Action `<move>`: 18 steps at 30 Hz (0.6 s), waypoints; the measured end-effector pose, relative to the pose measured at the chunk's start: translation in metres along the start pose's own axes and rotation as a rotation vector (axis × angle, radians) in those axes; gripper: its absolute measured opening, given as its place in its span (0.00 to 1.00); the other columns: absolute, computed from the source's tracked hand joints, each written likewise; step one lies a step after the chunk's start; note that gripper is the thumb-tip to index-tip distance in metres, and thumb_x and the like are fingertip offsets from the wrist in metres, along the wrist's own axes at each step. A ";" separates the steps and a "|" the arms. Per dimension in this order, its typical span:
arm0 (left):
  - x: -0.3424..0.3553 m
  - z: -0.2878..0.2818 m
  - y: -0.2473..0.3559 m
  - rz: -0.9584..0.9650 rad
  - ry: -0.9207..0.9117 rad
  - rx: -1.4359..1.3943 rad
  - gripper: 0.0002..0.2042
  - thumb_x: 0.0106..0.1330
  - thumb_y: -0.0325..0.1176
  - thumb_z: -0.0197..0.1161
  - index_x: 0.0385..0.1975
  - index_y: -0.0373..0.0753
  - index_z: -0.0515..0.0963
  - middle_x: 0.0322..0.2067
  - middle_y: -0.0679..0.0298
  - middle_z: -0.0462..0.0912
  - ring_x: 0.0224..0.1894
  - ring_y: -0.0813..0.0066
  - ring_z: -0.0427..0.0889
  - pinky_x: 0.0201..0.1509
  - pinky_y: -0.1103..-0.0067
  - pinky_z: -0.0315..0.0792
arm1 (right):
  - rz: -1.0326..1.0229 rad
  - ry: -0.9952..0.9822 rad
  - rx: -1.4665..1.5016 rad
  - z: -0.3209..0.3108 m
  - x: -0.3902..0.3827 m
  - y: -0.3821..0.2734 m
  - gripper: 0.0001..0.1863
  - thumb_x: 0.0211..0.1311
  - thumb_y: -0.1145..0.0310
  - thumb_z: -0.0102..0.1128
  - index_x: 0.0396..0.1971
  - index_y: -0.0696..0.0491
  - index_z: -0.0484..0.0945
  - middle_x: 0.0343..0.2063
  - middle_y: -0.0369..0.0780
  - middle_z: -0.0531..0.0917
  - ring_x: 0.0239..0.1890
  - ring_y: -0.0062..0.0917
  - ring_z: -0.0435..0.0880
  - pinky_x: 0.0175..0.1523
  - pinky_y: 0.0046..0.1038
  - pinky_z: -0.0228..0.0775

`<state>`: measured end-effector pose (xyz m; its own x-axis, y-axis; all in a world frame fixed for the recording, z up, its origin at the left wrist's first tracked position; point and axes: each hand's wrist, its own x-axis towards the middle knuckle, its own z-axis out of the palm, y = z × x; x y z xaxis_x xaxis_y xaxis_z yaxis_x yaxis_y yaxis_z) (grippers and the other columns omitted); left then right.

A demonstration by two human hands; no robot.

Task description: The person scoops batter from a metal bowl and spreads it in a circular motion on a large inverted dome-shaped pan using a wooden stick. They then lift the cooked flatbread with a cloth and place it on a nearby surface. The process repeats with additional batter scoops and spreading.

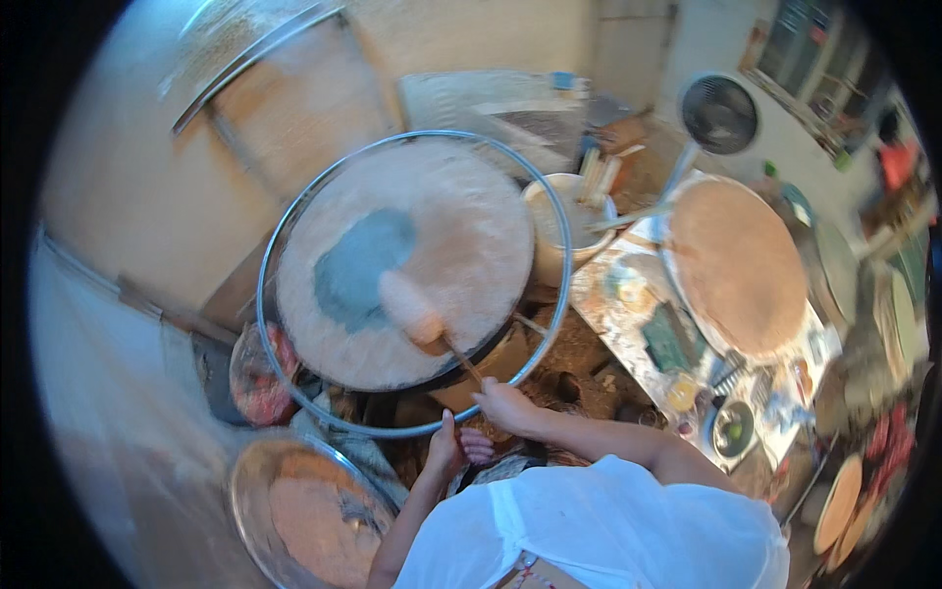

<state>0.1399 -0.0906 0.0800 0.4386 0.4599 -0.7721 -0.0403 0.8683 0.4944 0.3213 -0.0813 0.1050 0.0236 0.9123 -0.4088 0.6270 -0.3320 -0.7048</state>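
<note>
My right hand (pixel 505 405) is closed around the thin wooden handle of a spreader (pixel 410 306). Its pale, rounded head is blurred and lies over a large round griddle (pixel 324 365). A pale, floury-looking layer (pixel 471 196) covers the griddle's top, with a blue-grey wet-looking patch (pixel 365 265) left of the spreader's head. Around the griddle runs a wide metal ring (pixel 412 432). My left hand (pixel 456 447) is just by the ring's near edge, thumb up and fingers loosely bent, apart from the thumb. Whether it touches the ring I cannot tell.
On the right, a cluttered table (pixel 613 304) carries a large round brown disc (pixel 741 265), a bowl (pixel 732 429) and jars. A bucket (pixel 549 226) with sticks stands behind the griddle. At lower left is a wide basin (pixel 250 491); a fan (pixel 719 115) stands far right.
</note>
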 end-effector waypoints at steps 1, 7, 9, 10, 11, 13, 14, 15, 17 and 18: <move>0.006 -0.006 -0.005 0.008 -0.106 0.054 0.36 0.68 0.64 0.36 0.39 0.27 0.70 0.31 0.47 0.81 0.28 0.57 0.82 0.33 0.69 0.78 | -0.058 0.008 0.021 -0.003 0.013 -0.001 0.22 0.66 0.54 0.50 0.35 0.63 0.70 0.30 0.59 0.80 0.36 0.53 0.81 0.39 0.46 0.73; -0.007 -0.043 0.006 -0.008 0.104 0.037 0.35 0.66 0.64 0.43 0.39 0.27 0.70 0.28 0.51 0.77 0.31 0.58 0.79 0.41 0.66 0.76 | 0.024 0.065 0.101 -0.035 0.025 0.037 0.21 0.66 0.53 0.48 0.36 0.61 0.71 0.31 0.54 0.81 0.34 0.50 0.81 0.40 0.46 0.74; 0.000 -0.073 -0.011 0.193 0.508 -0.183 0.40 0.63 0.70 0.39 0.40 0.28 0.71 0.31 0.51 0.79 0.35 0.55 0.79 0.44 0.66 0.76 | -0.064 0.003 0.112 -0.002 0.001 0.036 0.21 0.65 0.53 0.49 0.36 0.60 0.71 0.31 0.53 0.81 0.34 0.49 0.81 0.39 0.46 0.74; 0.005 -0.080 -0.007 0.204 0.542 -0.290 0.42 0.62 0.70 0.38 0.41 0.26 0.70 0.32 0.50 0.78 0.34 0.55 0.79 0.43 0.67 0.76 | -0.083 0.025 0.096 0.003 0.005 0.030 0.21 0.65 0.53 0.49 0.36 0.60 0.71 0.30 0.53 0.81 0.34 0.49 0.82 0.38 0.46 0.73; 0.014 -0.084 -0.003 0.216 0.576 -0.398 0.43 0.62 0.71 0.37 0.42 0.25 0.70 0.32 0.48 0.77 0.33 0.55 0.79 0.43 0.68 0.77 | -0.102 0.045 0.079 0.007 0.011 0.023 0.21 0.65 0.54 0.49 0.36 0.61 0.71 0.30 0.53 0.81 0.34 0.49 0.82 0.38 0.46 0.73; 0.045 -0.120 0.001 0.068 0.651 -0.460 0.49 0.59 0.75 0.31 0.43 0.21 0.70 0.34 0.44 0.77 0.36 0.53 0.78 0.42 0.70 0.77 | -0.197 -0.047 0.112 -0.023 0.016 0.007 0.21 0.65 0.54 0.50 0.36 0.62 0.73 0.30 0.52 0.82 0.33 0.48 0.82 0.38 0.46 0.74; 0.041 -0.103 0.003 0.053 0.620 -0.397 0.49 0.59 0.75 0.30 0.43 0.21 0.70 0.35 0.44 0.77 0.37 0.53 0.78 0.43 0.70 0.77 | -0.157 -0.024 0.051 -0.039 0.020 0.013 0.19 0.63 0.56 0.51 0.34 0.60 0.77 0.29 0.50 0.83 0.33 0.46 0.83 0.36 0.45 0.75; 0.031 -0.076 0.000 0.042 0.586 -0.347 0.50 0.59 0.75 0.30 0.44 0.21 0.70 0.36 0.43 0.77 0.39 0.53 0.78 0.45 0.69 0.77 | -0.124 -0.006 -0.022 -0.048 0.024 0.015 0.18 0.62 0.57 0.52 0.32 0.58 0.80 0.28 0.49 0.84 0.33 0.44 0.84 0.35 0.44 0.76; 0.025 -0.076 -0.006 -0.032 0.351 -0.144 0.50 0.58 0.75 0.31 0.44 0.22 0.71 0.38 0.43 0.78 0.40 0.53 0.78 0.47 0.67 0.75 | -0.051 0.180 0.121 -0.039 0.003 0.022 0.18 0.63 0.57 0.51 0.30 0.58 0.80 0.27 0.49 0.83 0.33 0.44 0.84 0.34 0.45 0.76; 0.024 -0.069 -0.010 -0.082 0.227 -0.036 0.50 0.58 0.76 0.31 0.43 0.23 0.71 0.39 0.43 0.78 0.40 0.53 0.78 0.47 0.66 0.75 | 0.017 0.050 0.130 -0.029 -0.002 0.029 0.20 0.65 0.55 0.50 0.35 0.60 0.75 0.29 0.53 0.82 0.34 0.48 0.83 0.37 0.47 0.76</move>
<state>0.0889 -0.0755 0.0286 0.2288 0.4143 -0.8809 -0.0470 0.9085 0.4151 0.3620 -0.0858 0.1025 0.0735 0.9161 -0.3941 0.5204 -0.3723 -0.7685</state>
